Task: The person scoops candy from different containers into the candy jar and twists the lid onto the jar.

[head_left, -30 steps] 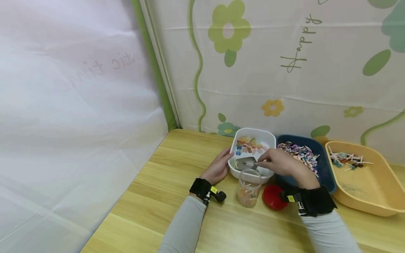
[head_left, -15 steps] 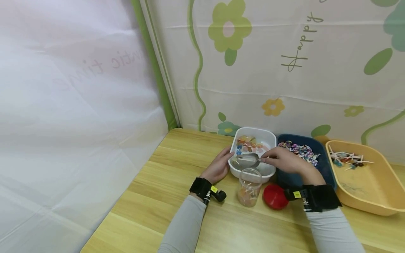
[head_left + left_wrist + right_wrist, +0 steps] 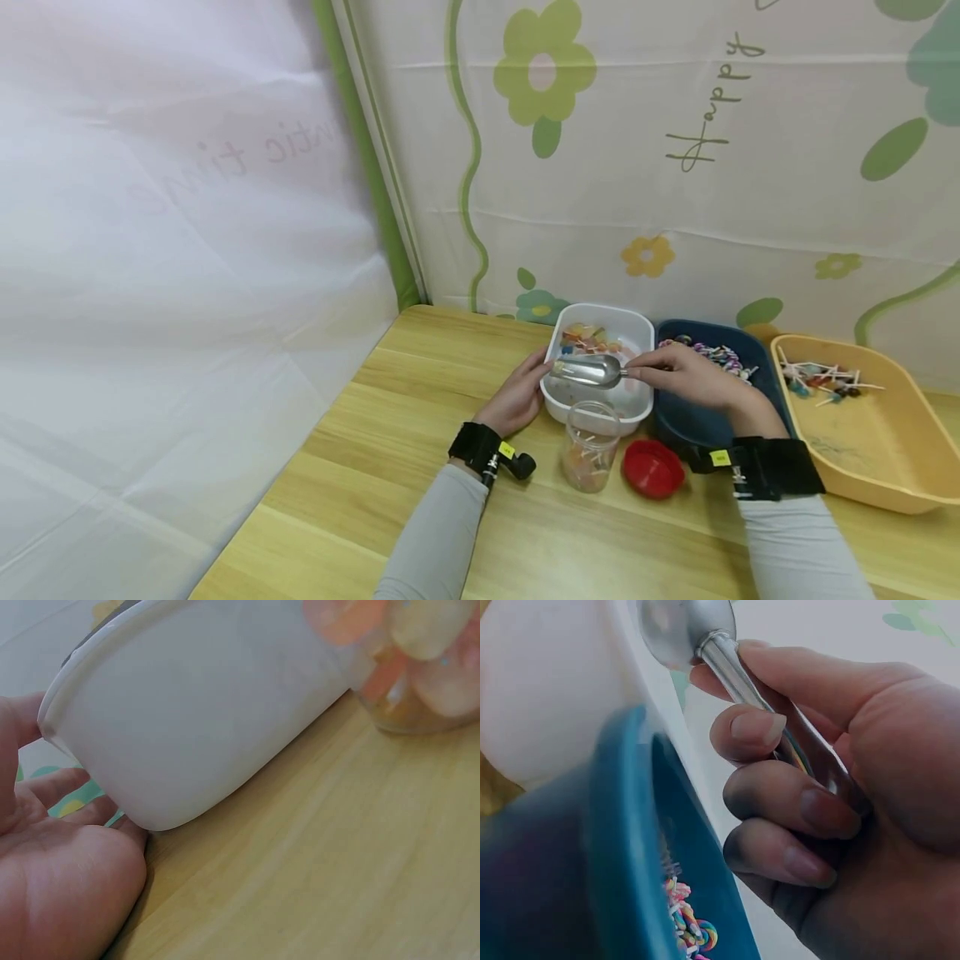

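From my left wrist, the clear jar (image 3: pixel 420 667) is blurred and cut off at the top right edge. My right hand (image 3: pixel 840 787) hides most of the scoop handle (image 3: pixel 735 671). Whether the scoop bowl (image 3: pixel 588 370) carries anything, I cannot tell. The yellow tray (image 3: pixel 885 442) runs off the right edge.

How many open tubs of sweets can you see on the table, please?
3, in a row along the wall: a white tub on the left, a dark blue tub in the middle and a yellow tub on the right. None looks hidden.
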A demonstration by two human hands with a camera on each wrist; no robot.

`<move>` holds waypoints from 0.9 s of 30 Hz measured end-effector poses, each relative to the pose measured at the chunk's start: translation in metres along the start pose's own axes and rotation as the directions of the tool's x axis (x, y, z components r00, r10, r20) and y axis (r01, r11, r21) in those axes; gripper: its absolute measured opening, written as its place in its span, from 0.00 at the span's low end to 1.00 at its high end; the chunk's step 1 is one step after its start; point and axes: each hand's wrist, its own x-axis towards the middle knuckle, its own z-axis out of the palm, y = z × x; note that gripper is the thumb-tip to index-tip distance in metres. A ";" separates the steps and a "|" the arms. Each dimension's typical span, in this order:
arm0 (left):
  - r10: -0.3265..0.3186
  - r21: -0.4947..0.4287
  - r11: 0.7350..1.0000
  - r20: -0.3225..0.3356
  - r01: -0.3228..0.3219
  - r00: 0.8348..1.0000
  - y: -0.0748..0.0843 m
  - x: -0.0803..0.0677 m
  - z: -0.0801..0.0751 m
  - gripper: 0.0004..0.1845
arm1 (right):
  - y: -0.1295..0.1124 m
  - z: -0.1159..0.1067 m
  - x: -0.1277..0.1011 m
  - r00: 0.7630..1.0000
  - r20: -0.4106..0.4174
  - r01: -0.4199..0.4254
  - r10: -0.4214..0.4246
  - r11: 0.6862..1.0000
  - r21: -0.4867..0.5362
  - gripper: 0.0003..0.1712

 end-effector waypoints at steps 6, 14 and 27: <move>0.001 -0.008 1.000 -0.006 -0.001 1.000 0.001 -0.001 0.001 0.29 | -0.001 -0.006 -0.007 0.994 -0.054 -0.098 0.096 0.995 -0.033 0.14; 0.000 0.005 1.000 0.010 0.000 1.000 0.000 0.000 0.001 0.29 | -0.016 -0.029 -0.025 0.990 -0.113 -0.095 0.088 0.994 -0.060 0.15; 0.009 0.009 1.000 0.004 -0.009 1.000 -0.002 0.002 0.000 0.29 | -0.061 -0.067 -0.077 0.992 -0.113 -0.075 0.059 0.988 -0.134 0.16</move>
